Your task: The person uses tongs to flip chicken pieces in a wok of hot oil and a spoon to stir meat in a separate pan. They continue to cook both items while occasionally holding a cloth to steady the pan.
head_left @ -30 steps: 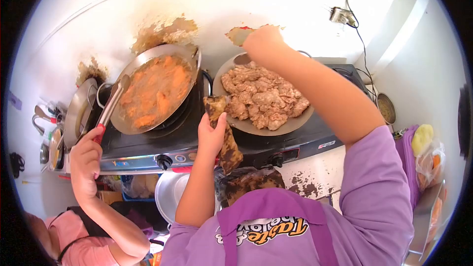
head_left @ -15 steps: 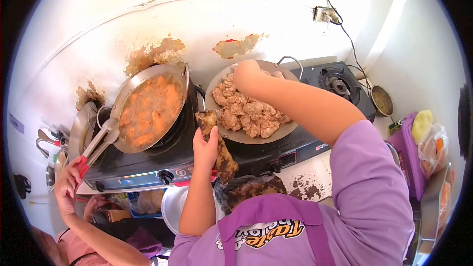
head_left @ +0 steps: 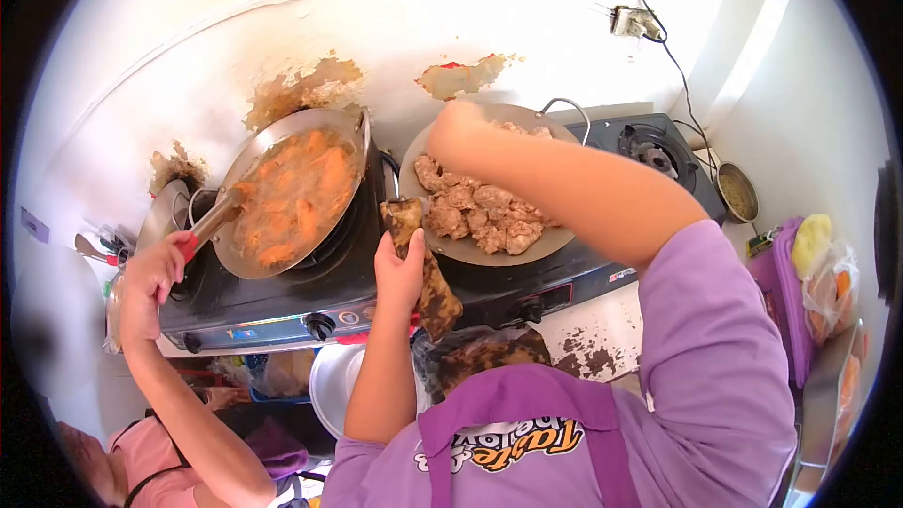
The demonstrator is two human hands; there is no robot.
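A wide metal wok (head_left: 482, 256) holds many lumps of coated, pale brown meat (head_left: 494, 207), perhaps battered chicken. My left hand (head_left: 400, 268) is closed on a dark-stained, folded cloth (head_left: 438, 301). The cloth's upper end covers the wok's near-left loop handle (head_left: 393, 179). Over the far-left part of this wok, my right hand (head_left: 457, 132) is bent down at the meat. Its fingers are hidden behind the hand and wrist, so I cannot see whether they grip anything.
On the left burner, a second wok (head_left: 273, 273) bubbles with orange pieces in oil. A co-worker's hand (head_left: 155, 273) holds red-handled tongs (head_left: 218, 214) in it. Another burner (head_left: 658, 160) and a small pan (head_left: 736, 193) are at right. A white bucket (head_left: 329, 395) stands below.
The co-worker's tongs went from spread beside the left wok's rim to closed together over the orange pieces. My right hand shifted slightly left over the meat; my left hand stays on the cloth.
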